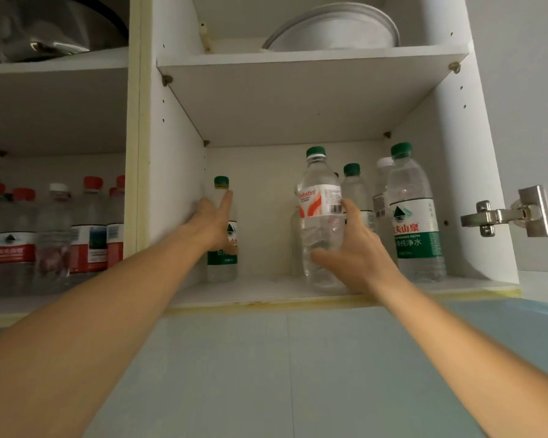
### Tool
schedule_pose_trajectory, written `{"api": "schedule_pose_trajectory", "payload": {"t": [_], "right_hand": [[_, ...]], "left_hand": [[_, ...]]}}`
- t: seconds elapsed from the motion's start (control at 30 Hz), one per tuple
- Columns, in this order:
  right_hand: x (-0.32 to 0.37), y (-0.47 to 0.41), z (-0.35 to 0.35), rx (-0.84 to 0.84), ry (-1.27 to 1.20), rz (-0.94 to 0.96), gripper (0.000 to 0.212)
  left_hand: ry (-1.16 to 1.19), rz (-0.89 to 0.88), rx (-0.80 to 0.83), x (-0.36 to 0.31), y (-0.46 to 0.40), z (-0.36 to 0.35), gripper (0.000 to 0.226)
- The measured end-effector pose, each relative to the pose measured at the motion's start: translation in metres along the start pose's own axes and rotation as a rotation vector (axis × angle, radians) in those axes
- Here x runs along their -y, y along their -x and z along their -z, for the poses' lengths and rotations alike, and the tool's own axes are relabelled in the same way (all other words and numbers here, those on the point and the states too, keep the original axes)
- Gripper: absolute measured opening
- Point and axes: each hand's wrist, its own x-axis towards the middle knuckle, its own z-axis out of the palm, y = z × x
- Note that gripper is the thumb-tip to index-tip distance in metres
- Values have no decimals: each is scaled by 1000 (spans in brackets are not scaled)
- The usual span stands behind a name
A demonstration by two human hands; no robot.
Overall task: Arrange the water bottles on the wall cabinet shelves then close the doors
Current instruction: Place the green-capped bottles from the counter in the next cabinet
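Observation:
The open wall cabinet has a lower shelf (266,295) with green-capped water bottles on it. My left hand (211,224) grips a green-label bottle (222,267) standing at the shelf's left, next to the side wall. My right hand (355,251) holds a clear bottle with a red-and-white label and green cap (320,213), upright near the middle of the shelf. To its right stand a large green-label bottle (416,229) and other bottles behind it (356,191). The left compartment holds several red-capped bottles (89,238).
An upper shelf (314,56) carries white plates (332,30). A metal pot (54,26) sits on the top left shelf. A steel door hinge (506,214) sticks out from the right side panel. Pale blue tiled wall (285,374) lies below the cabinet.

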Motion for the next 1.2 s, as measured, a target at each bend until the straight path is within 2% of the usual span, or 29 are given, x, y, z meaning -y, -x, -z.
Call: {"api": "schedule_pose_trajectory", "payload": {"t": [0.1,0.27,0.33,0.43,0.57,0.7,0.8,0.93,1.07,1.2], "right_hand": [[7,-18,-4,181,-37,13,85],[24,-58,-33,365,37,-19,103],[28,-74,-51,384,79,-65,114],[29,-94,-76,382,158,-126,110],[31,-112,-102,337,261,-139,118],[30,-121,-113,357,157,-191,124],[29,-124,-108,453,69,-269,122],[23,-130,-97,539,75,-272,105],[25,-133,-107,541,147,-220,117],[26,-140,-123,527,200,-179,120]], "left_hand": [[-86,-41,-1,1,8,1,135],[-195,-105,-107,4,19,-7,117],[-209,-113,-127,5,21,-10,116],[-277,-120,-136,4,22,-15,121],[-479,-106,-145,6,20,-17,127],[-849,-63,-190,6,14,-12,130],[-981,-17,-143,4,8,-7,134],[-1055,2,-121,5,2,-2,140],[-1072,11,-121,7,-1,-6,140],[-1102,51,-113,4,-4,-14,136]]}}
